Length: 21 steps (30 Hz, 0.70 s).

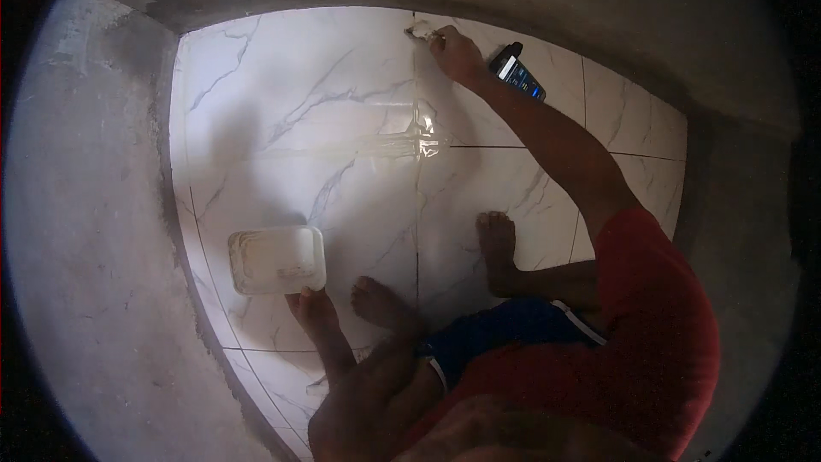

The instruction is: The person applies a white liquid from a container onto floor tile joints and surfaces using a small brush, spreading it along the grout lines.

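Note:
My left hand (316, 312) grips the near edge of a white rectangular plastic tub (318, 258), its inside smeared with pale paste. Far ahead, my right arm reaches out to the back of the floor. There my right hand (457, 53) is closed on a small scraper-like tool (421, 31), whose exact kind is hard to make out. Its tip is at the joint between two white marbled tiles (333, 77), close to the far wall. Along that joint and where it crosses another, wet pale smears (425, 139) shine.
A dark handheld device with a lit screen (522, 79) lies on the tiles right of my right hand. Bare grey walls (94, 205) enclose the floor at left, back and right. My bare feet (496, 244) rest on the tiles. Other joints (492, 147) show as dark lines.

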Available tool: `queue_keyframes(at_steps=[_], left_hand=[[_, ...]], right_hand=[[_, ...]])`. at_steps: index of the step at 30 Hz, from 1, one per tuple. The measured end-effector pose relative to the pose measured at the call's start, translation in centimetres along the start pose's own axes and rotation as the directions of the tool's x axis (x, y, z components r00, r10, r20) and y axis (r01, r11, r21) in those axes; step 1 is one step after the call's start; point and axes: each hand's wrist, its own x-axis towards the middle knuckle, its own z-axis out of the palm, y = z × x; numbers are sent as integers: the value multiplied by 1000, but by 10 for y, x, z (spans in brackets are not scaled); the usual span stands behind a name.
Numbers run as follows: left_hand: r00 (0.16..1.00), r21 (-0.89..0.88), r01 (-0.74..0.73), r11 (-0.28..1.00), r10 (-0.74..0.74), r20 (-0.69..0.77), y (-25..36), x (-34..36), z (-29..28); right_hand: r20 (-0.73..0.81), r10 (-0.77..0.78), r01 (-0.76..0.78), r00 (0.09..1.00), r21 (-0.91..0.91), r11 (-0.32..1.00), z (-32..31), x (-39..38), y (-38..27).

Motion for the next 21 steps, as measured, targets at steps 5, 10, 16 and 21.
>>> queue_keyframes(at_steps=[5,10,16,21], left_hand=[[999,24,17,1000,-16,-49,4,-6,29],[999,-42,32,999,-31,33,0,-9,26],[1000,-6,2,1000,-2,20,4,-14,24],[999,-6,37,999,-37,-8,1,-16,35]], right_hand=[[73,-55,57,996,-27,998,-5,-11,7],[59,-90,95,994,-95,991,-13,16,4],[86,-190,198,978,-96,976,-19,11,20],[103,-163,179,981,-175,968,-24,29,23]])
